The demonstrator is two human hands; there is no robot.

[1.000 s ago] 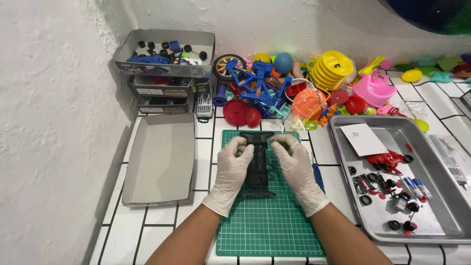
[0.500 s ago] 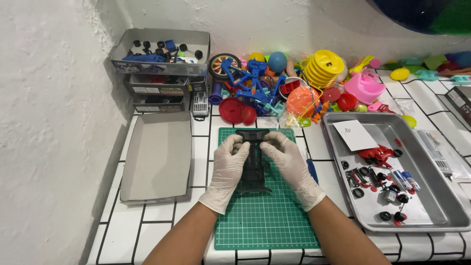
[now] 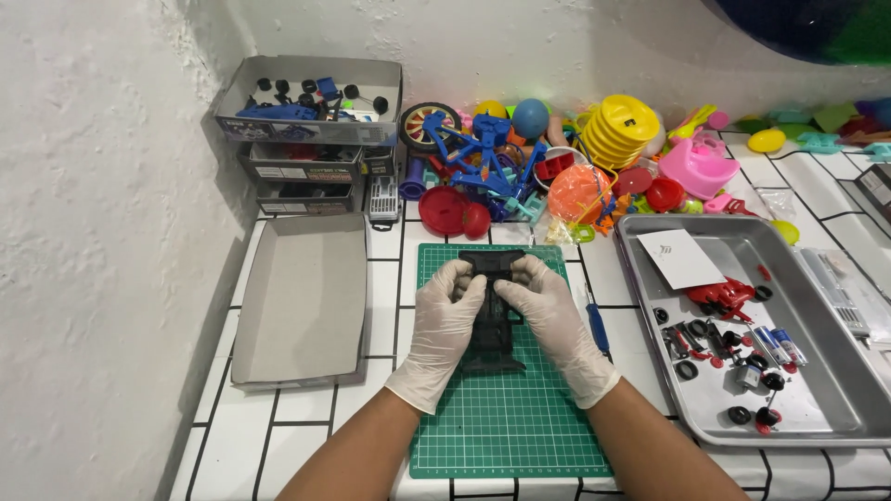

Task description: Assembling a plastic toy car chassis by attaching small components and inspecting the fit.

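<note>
left hand [image 3: 445, 320]: holds black toy car frame [image 3: 492, 315] | right hand [image 3: 548, 320]: holds it too | frame: on green mat [image 3: 506, 417] | metal tray [image 3: 817, 408] at 3 o'clock | toy pile [image 3: 557, 167] at 12 o'clock

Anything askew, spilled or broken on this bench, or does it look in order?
Nothing looks spilled or broken. Both gloved hands, left hand and right hand, hold a black toy chassis over the green cutting mat. Small parts sit inside the metal tray. The toy pile by the wall is jumbled but contained.
</note>
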